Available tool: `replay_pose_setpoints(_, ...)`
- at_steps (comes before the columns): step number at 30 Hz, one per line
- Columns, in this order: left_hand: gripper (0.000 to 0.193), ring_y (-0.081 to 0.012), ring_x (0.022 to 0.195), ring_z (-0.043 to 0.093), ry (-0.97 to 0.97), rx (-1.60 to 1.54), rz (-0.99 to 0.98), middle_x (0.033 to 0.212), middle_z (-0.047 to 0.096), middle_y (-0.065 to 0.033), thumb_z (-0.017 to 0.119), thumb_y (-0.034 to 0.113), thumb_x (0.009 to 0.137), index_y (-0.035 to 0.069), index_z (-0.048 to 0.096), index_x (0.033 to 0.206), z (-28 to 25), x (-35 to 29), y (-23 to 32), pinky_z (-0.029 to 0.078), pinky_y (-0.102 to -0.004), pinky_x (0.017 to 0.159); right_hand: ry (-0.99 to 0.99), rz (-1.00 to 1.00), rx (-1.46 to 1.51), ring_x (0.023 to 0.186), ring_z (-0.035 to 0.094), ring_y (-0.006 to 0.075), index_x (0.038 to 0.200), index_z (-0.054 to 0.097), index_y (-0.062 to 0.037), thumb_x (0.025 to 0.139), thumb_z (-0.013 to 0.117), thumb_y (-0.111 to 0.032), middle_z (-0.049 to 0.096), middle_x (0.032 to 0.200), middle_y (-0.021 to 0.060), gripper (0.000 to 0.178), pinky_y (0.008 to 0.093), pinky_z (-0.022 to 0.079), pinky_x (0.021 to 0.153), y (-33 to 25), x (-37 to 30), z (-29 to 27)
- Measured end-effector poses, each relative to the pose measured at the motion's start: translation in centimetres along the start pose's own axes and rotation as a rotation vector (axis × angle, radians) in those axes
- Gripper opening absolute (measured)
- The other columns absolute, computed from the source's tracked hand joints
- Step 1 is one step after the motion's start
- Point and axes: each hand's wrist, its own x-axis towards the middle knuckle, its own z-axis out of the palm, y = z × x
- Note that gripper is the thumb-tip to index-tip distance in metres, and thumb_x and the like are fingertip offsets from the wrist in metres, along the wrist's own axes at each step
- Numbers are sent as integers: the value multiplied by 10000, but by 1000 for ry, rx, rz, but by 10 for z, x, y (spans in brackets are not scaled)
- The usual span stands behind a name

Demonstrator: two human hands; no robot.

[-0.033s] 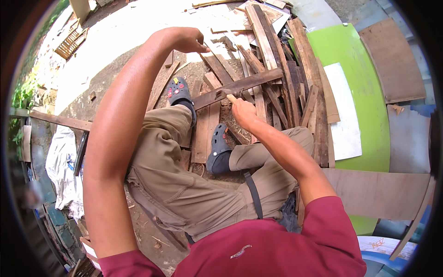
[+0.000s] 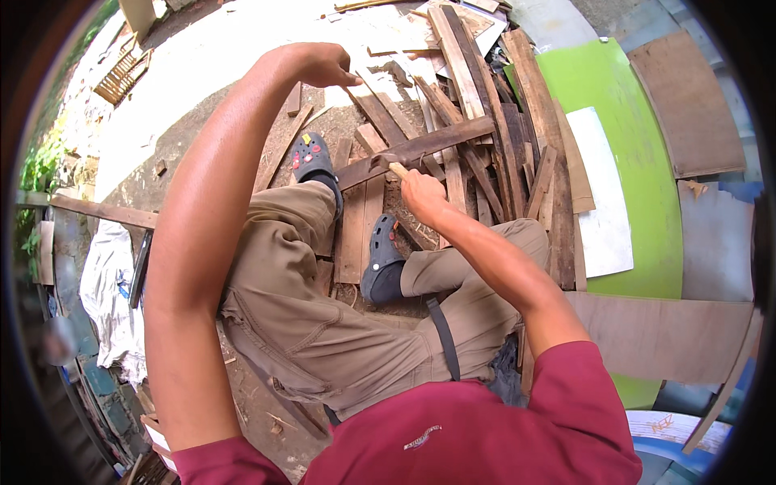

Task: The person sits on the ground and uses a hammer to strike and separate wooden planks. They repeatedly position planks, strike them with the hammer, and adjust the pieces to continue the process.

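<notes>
My right hand (image 2: 422, 196) is closed round the pale wooden handle of a hammer (image 2: 397, 170). The dark hammer head lies over a brown wooden plank (image 2: 440, 142) that slants across the pile; whether it touches the plank, I cannot tell. My left hand (image 2: 323, 65) is raised further away, its fingers curled and thumb side toward the boards. It is nearest the far end of a narrow board (image 2: 380, 113); what it pinches, if anything, is hidden. My feet, in grey clogs (image 2: 383, 257), are on either side of several boards.
Loose wooden boards (image 2: 461, 61) are heaped ahead and to the right. Beyond them lie a green sheet (image 2: 647, 186), a white panel (image 2: 602, 194) and a plywood piece (image 2: 663, 335). A white cloth (image 2: 113, 299) hangs at the left, near a long stick (image 2: 105, 210).
The hammer head has shifted slightly left and up along the plank, with my right hand a little to the left. My left hand is slightly higher.
</notes>
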Motion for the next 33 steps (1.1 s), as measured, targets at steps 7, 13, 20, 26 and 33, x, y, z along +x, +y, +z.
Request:
replay_pose_setpoints(7, 560, -312, 1049, 697, 143, 26, 42, 1131, 713, -191, 594, 522, 968, 38, 674, 1239, -3, 2, 14, 547, -459, 889, -41, 75, -101, 869, 755, 323, 1015, 657, -4, 983, 543, -204, 745, 931, 209, 232, 425, 611, 717, 56, 8, 35)
replay_pose_setpoints(13, 558, -308, 1047, 698, 13, 44, -22, 1141, 712, -189, 592, 526, 967, 38, 682, 1223, -5, 0, -2, 547, -457, 893, -89, -51, -107, 825, 753, 326, 995, 639, 5, 934, 557, -144, 742, 890, 201, 181, 425, 603, 705, 35, -50, 46)
replay_pose_setpoints(20, 575, -303, 1078, 693, 42, 17, 17, 1169, 704, -179, 570, 551, 974, 60, 665, 1256, -6, -9, 17, 544, -461, 926, -155, 458, 540, 738, 720, 326, 875, 702, 48, 998, 560, -452, 708, 861, 239, 534, 439, 570, 659, 67, -41, 119)
replay_pose_setpoints(26, 565, -310, 1072, 694, 28, 32, -2, 1173, 705, -185, 574, 541, 976, 56, 671, 1249, -8, 0, 6, 546, -458, 921, -332, 1091, 2372, 477, 487, 137, 951, 485, -67, 1074, 420, -415, 494, 662, 62, 375, 295, 420, 389, 67, -32, 147)
replay_pose_setpoints(33, 547, -311, 1135, 668, -26, 34, -36, 1200, 691, -194, 583, 524, 975, 58, 672, 1248, -1, -3, -1, 527, -467, 954, 76, 1038, 2849, 566, 515, 149, 944, 468, -60, 1082, 370, -338, 520, 718, 65, 325, 283, 476, 489, 19, -22, 127)
